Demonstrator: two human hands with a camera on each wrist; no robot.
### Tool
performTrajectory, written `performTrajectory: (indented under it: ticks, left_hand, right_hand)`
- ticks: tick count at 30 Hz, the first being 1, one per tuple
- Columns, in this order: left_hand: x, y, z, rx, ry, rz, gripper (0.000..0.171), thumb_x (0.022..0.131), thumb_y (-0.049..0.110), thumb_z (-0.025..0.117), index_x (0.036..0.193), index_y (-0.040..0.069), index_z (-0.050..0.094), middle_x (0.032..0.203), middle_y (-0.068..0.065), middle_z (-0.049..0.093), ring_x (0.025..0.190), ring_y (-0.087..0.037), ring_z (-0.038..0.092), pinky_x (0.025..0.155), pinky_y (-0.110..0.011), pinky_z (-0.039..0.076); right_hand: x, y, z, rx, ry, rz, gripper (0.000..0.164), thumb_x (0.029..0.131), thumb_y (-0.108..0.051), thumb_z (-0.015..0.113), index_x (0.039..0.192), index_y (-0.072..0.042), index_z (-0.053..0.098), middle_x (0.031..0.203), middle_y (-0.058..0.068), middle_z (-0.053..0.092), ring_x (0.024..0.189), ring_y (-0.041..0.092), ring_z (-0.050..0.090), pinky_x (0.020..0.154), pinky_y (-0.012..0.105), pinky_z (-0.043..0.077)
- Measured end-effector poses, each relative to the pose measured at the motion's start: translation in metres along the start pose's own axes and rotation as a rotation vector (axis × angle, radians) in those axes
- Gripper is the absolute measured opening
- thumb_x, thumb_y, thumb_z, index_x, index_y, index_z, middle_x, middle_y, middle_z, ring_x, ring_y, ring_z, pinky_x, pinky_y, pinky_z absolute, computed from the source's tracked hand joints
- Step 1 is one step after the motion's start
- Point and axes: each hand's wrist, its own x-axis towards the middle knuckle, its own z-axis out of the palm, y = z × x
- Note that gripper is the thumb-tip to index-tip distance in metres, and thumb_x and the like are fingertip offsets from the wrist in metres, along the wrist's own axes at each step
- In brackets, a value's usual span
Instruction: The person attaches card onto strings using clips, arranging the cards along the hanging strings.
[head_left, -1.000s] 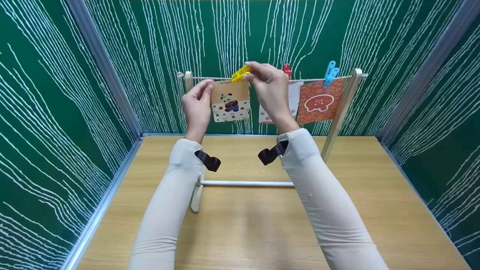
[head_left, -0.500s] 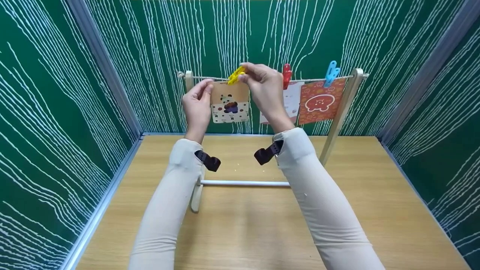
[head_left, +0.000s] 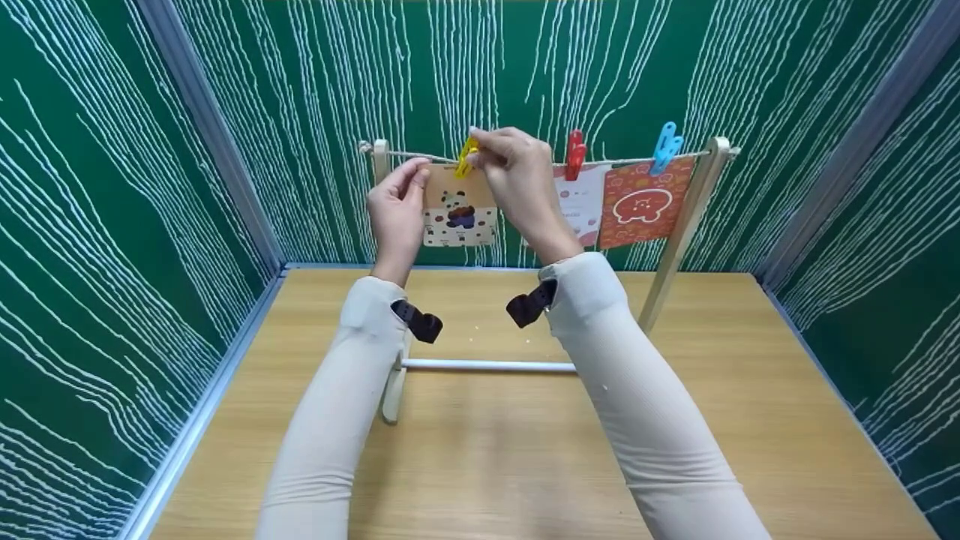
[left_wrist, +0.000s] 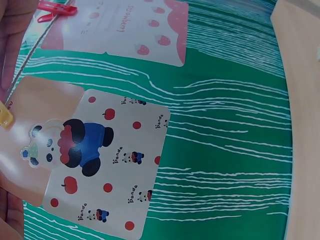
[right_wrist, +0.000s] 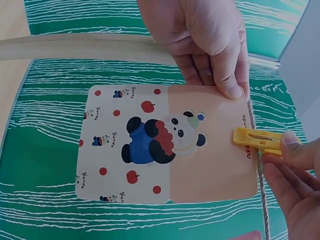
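Observation:
A panda card [right_wrist: 200, 170], peach on one half and white with red dots on the other, hangs at the rope [right_wrist: 265, 210]. My left hand [head_left: 397, 210] pinches its upper left corner between thumb and fingers. My right hand [head_left: 517, 180] pinches a yellow clothespin [right_wrist: 257, 140] by its handle end, and the clothespin's tip overlaps the card's top edge at the rope. In the left wrist view only the tip of that clothespin [left_wrist: 5, 116] shows, beside the panda card [left_wrist: 95, 160].
A red clothespin [head_left: 575, 155] holds a strawberry card [head_left: 581, 202], partly behind my right hand. A blue clothespin [head_left: 665, 150] holds a red card [head_left: 645, 202]. The wooden post [head_left: 682, 232] and white crossbar [head_left: 487, 366] belong to the rack on the wooden table [head_left: 480, 465].
My right hand has moved a little left with the yellow clothespin, which now stands more upright over the card's top. The left hand stays nearly still at the corner.

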Motion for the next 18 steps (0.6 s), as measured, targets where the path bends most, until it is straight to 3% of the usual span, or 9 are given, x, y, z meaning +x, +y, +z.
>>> performTrajectory:
  ticks: [5,13,18]
  left_hand:
    - [0.0,0.001,0.002,-0.003,0.009,0.003,0.024,0.092,0.014,0.061,0.112,0.004,0.07,0.111,-0.011,0.07,0.096,-0.015,0.064,0.086,-0.023,0.054]
    - [-0.013,0.027,0.0,0.005,0.007,-0.037,0.023,0.092,0.009,0.06,0.111,-0.002,0.068,0.112,-0.016,0.069,0.098,-0.019,0.064,0.087,-0.023,0.053]
    - [-0.014,0.027,0.001,0.005,0.008,-0.041,0.023,0.092,0.009,0.06,0.111,-0.002,0.068,0.112,-0.016,0.069,0.097,-0.019,0.065,0.085,-0.024,0.054]
  right_hand:
    - [-0.001,-0.002,0.002,-0.021,-0.017,-0.006,0.029,0.092,-0.004,0.06,0.121,-0.005,0.063,0.112,0.011,0.068,0.098,0.019,0.065,0.084,0.022,0.053]
    - [-0.002,-0.003,0.006,-0.036,-0.035,-0.026,0.033,0.093,-0.004,0.06,0.126,-0.005,0.06,0.113,0.012,0.065,0.102,0.02,0.063,0.087,0.022,0.052]
    - [-0.003,-0.004,0.009,-0.063,-0.06,-0.033,0.036,0.093,-0.005,0.06,0.129,-0.007,0.057,0.118,0.011,0.064,0.106,0.019,0.062,0.09,0.021,0.051]
